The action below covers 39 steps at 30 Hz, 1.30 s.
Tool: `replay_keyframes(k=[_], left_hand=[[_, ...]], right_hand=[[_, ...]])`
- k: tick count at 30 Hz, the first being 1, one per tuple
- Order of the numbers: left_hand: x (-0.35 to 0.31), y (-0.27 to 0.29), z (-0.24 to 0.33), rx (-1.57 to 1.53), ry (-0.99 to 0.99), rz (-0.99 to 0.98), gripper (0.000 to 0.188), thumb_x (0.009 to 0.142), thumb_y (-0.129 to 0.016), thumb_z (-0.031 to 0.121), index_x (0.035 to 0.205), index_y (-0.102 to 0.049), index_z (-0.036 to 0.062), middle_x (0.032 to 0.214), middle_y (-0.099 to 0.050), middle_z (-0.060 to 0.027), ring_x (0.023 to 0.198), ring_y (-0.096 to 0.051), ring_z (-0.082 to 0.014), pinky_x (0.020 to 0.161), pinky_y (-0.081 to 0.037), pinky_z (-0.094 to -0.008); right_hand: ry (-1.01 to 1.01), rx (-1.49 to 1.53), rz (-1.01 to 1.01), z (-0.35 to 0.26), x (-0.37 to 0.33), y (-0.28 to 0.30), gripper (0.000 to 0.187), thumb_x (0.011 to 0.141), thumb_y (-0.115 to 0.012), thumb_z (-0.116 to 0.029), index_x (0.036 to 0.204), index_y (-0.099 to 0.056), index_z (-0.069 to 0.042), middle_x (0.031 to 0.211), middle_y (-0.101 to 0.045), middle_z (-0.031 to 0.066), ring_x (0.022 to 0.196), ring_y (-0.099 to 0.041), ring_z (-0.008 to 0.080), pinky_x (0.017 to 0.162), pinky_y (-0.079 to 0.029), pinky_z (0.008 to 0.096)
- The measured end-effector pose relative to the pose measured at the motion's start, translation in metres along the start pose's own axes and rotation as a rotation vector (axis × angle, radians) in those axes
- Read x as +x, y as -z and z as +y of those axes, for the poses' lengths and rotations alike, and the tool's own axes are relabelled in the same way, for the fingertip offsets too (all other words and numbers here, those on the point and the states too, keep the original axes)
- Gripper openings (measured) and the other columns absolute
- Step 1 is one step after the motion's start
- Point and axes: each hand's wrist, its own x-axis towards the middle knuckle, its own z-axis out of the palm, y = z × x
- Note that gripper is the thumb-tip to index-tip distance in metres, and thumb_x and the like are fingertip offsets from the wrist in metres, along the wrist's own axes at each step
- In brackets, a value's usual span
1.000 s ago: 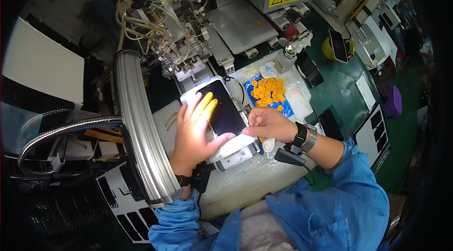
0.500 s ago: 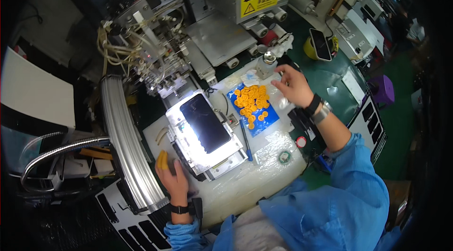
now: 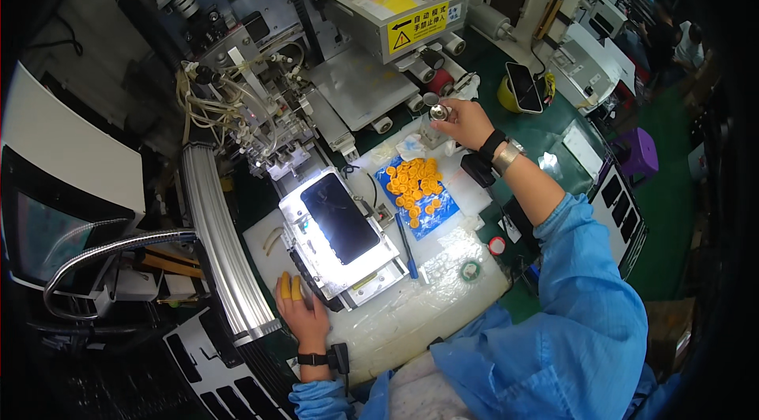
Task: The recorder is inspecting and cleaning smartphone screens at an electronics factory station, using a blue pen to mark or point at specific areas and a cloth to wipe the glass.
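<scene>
My right hand closes round the neck of a clear bottle with a shiny metal top; its fingers partly cover it. Beside the lit white fixture, my left hand rests on the work surface with fingers apart and nothing in them. Yellow finger covers sit on some of its fingers. A dark phone-sized glass panel lies in the fixture. Right of it, a heap of orange finger cots lies on a blue sheet.
A blue pen lies between fixture and sheet. Green tape and a red-rimmed round item are nearer me. Machinery with tubes and a printing frame stand behind. A phone leans on a yellow holder at right.
My right hand has come down to the bottle and closed on it. My left hand stays beside the fixture, its fingers nearer its edge. The whole view has shifted slightly.
</scene>
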Motion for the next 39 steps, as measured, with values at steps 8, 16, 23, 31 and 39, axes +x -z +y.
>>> replay_keyframes(k=[8,16,23,31,39], left_hand=[[0.002,-0.001,-0.002,0.001,-0.002,0.02,0.046,0.081,-0.064,0.008,0.126,-0.058,-0.002,0.143,-0.05,-0.0206,0.139,-0.038,-0.0412,0.116,-0.027,-0.0516],[0.0,0.0,-0.001,0.0,-0.021,0.032,0.044,0.082,-0.064,0.009,0.125,-0.059,-0.0032,0.142,-0.051,-0.0213,0.138,-0.039,-0.0423,0.116,-0.028,-0.052],[0.002,0.003,0.004,-0.019,-0.003,0.026,0.043,0.083,-0.063,0.009,0.125,-0.059,-0.0033,0.142,-0.051,-0.0215,0.137,-0.039,-0.0428,0.115,-0.029,-0.0527],[0.001,0.0,0.002,0.017,-0.021,0.04,0.048,0.078,-0.058,0.003,0.126,-0.057,-0.0017,0.142,-0.052,-0.0199,0.138,-0.04,-0.0418,0.115,-0.028,-0.0523],[0.0,0.001,0.001,0.008,0.001,0.028,0.042,0.083,-0.064,0.008,0.123,-0.059,-0.0026,0.142,-0.051,-0.0213,0.138,-0.039,-0.0423,0.116,-0.029,-0.0515]], right_hand=[[-0.035,0.024,0.01,-0.002,0.001,0.002,0.051,0.077,-0.084,-0.032,0.114,-0.07,0.001,0.075,-0.069,0.0146,0.065,-0.067,0.0265,0.063,-0.053,0.0358],[-0.184,0.486,0.163,0.038,-0.007,0.01,0.056,0.082,-0.083,-0.037,0.12,-0.066,0.001,0.073,-0.066,0.0029,0.064,-0.062,0.0121,0.059,-0.05,0.0293],[-0.512,1.531,0.061,0.148,-0.066,0.038,0.032,0.096,-0.066,-0.027,0.112,-0.063,0.0,0.09,-0.069,0.0102,0.079,-0.071,0.0243,0.07,-0.059,0.0351],[-0.153,0.876,0.048,0.055,-0.061,0.051,0.052,0.084,-0.069,0.01,0.132,-0.051,0.002,0.109,-0.07,0.0127,0.099,-0.07,0.0228,0.088,-0.055,0.0315],[0.368,-0.063,0.005,-0.006,-0.014,0.049,0.029,0.083,-0.065,0.006,0.11,-0.057,-0.004,0.098,-0.068,0.0201,0.095,-0.063,0.0426,0.081,-0.051,0.0438]])
